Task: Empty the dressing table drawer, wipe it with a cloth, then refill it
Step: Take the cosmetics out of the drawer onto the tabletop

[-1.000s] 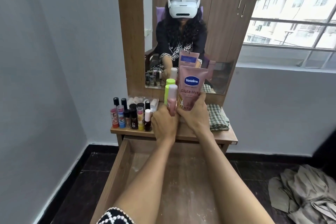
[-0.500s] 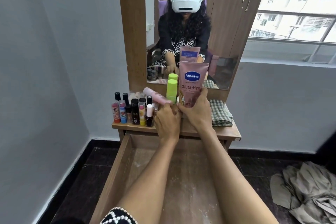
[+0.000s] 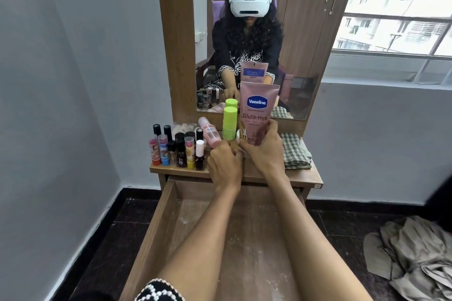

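- The drawer stood pulled out toward the person, nothing visible inside it beyond pale smears on its wooden floor; both forearms reached over it to the tabletop.
- The right hand gripped the lower part of a pink lotion tube, fingers and thumb curled round it. The tube stood upright, long axis vertical, just in front of the mirror.
- The left hand held a small pink bottle by its base, fingers curled round it. The bottle leaned up and to the left, toward the cluster of small bottles at the table's left end.
- A green bottle stood upright between the pink bottle and the tube, just behind the two hands.
- A folded checked cloth lay on the table's right end, just beside the right hand and clearly nearer to it than to the left.
- Judgement: emptying looked close to finished, wiping not yet begun. The cloth lay right of both hands, so the right hand, once free of the tube, would have the shorter reach to it.
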Motion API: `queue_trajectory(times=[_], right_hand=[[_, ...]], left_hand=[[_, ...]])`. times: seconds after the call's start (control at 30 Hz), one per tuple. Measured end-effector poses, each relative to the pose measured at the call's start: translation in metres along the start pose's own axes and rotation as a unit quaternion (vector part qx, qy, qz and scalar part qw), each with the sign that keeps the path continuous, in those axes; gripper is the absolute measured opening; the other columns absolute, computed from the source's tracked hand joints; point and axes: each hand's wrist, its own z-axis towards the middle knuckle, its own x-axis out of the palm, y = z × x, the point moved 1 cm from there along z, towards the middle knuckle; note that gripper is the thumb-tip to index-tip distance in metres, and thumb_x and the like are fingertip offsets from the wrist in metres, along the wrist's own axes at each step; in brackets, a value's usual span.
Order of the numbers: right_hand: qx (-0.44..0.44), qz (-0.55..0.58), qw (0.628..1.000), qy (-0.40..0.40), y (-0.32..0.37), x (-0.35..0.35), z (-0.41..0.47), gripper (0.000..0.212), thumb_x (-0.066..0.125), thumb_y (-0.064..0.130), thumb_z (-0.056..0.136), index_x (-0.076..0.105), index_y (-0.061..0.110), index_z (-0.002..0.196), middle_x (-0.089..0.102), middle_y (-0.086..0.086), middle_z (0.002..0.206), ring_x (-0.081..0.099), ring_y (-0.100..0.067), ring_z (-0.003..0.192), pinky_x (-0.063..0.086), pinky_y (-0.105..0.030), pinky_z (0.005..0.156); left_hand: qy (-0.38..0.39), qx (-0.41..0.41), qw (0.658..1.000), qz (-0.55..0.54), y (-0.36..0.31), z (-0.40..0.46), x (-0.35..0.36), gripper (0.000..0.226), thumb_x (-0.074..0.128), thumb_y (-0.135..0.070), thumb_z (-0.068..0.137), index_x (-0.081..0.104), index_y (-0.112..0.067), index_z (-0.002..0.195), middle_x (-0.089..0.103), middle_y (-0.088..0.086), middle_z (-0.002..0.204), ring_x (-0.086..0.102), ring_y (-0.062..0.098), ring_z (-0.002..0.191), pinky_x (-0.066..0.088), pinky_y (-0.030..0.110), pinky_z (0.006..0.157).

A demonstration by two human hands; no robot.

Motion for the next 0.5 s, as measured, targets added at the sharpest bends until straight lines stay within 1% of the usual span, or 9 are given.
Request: queue_trajectory(times=[0.1, 0.17, 0.23, 0.37, 0.5], right_hand=[[0.004, 0.002, 1.0, 0.003, -0.002, -0.004, -0.002, 0.083, 0.086, 0.032, 0.062, 0.041, 0.013, 0.129, 0.061, -0.003, 0.116, 0.059, -0.019, 0.104, 0.052, -0.039, 0.089], [0.007, 0.001, 1.0, 0.002, -0.001, -0.011, -0.004, 0.093, 0.087, 0.036, 0.061, 0.038, 0.013, 0.136, 0.058, -0.003, 0.122, 0.058, -0.018, 0.108, 0.052, -0.038, 0.091], [0.01, -0.004, 1.0, -0.005, 0.001, -0.02, -0.005, 0.097, 0.087, 0.038, 0.06, 0.036, 0.013, 0.139, 0.057, -0.004, 0.125, 0.057, -0.019, 0.11, 0.051, -0.039, 0.092], [0.022, -0.018, 0.999, -0.02, 0.003, -0.042, -0.01, 0.087, 0.084, 0.036, 0.067, 0.038, 0.013, 0.137, 0.058, -0.005, 0.123, 0.058, -0.021, 0.109, 0.05, -0.039, 0.091], [0.041, -0.036, 0.998, -0.029, -0.003, -0.064, -0.015, 0.074, 0.08, 0.03, 0.073, 0.041, 0.013, 0.134, 0.061, -0.005, 0.118, 0.058, -0.023, 0.108, 0.048, -0.039, 0.091]], left_hand=[[0.003, 0.007, 1.0, 0.001, -0.003, -0.004, -0.002, 0.024, 0.055, -0.027, 0.089, 0.065, -0.005, 0.096, 0.068, 0.023, 0.087, 0.065, 0.038, 0.084, 0.049, 0.041, 0.068], [0.001, 0.011, 1.0, -0.009, -0.005, -0.008, -0.006, 0.024, 0.057, -0.026, 0.088, 0.065, -0.004, 0.096, 0.068, 0.023, 0.087, 0.065, 0.038, 0.084, 0.048, 0.041, 0.069], [-0.003, 0.007, 1.0, -0.018, -0.007, -0.013, -0.01, 0.021, 0.058, -0.023, 0.087, 0.064, -0.003, 0.094, 0.069, 0.022, 0.086, 0.066, 0.037, 0.082, 0.047, 0.04, 0.068], [-0.024, 0.001, 0.998, -0.06, -0.016, -0.027, -0.019, 0.018, 0.065, -0.019, 0.082, 0.067, -0.004, 0.092, 0.071, 0.017, 0.084, 0.067, 0.032, 0.078, 0.049, 0.036, 0.066], [-0.034, 0.019, 0.996, -0.083, -0.031, -0.05, -0.02, 0.019, 0.07, -0.02, 0.079, 0.069, -0.006, 0.091, 0.072, 0.012, 0.084, 0.068, 0.028, 0.076, 0.05, 0.034, 0.064]])
